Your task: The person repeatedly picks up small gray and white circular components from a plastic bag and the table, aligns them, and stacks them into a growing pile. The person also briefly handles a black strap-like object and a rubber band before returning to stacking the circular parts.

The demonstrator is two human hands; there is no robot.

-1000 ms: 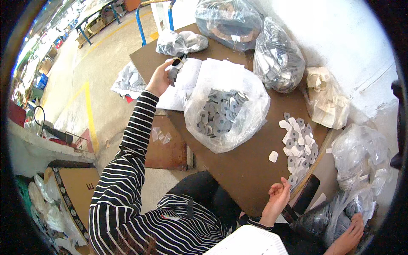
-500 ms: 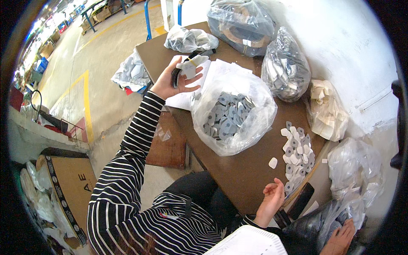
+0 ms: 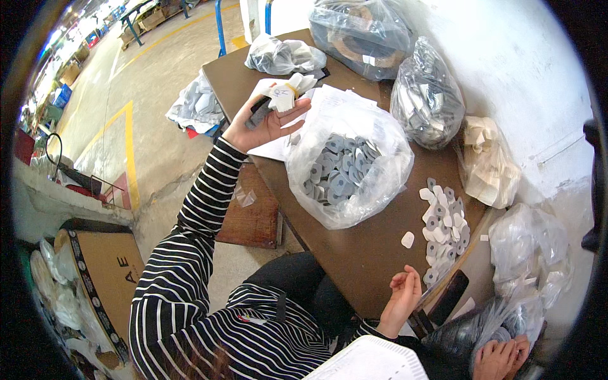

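While the left hand (image 3: 261,132), fingers partly extended, grips the banded bundle (image 3: 282,97) beside the papers (image 3: 335,98), presumably to show its marked face, the empty right hand (image 3: 401,297), fingers loosely open, rests near loose pieces (image 3: 432,223).

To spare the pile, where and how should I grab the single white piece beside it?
Probably pinch the single white piece by its side edges, with the right hand coming from the near side: it lies flat, apart from the pile.

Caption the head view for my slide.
Left hand holding a banded bundle near an open bag of grey pieces, right hand by loose pieces.
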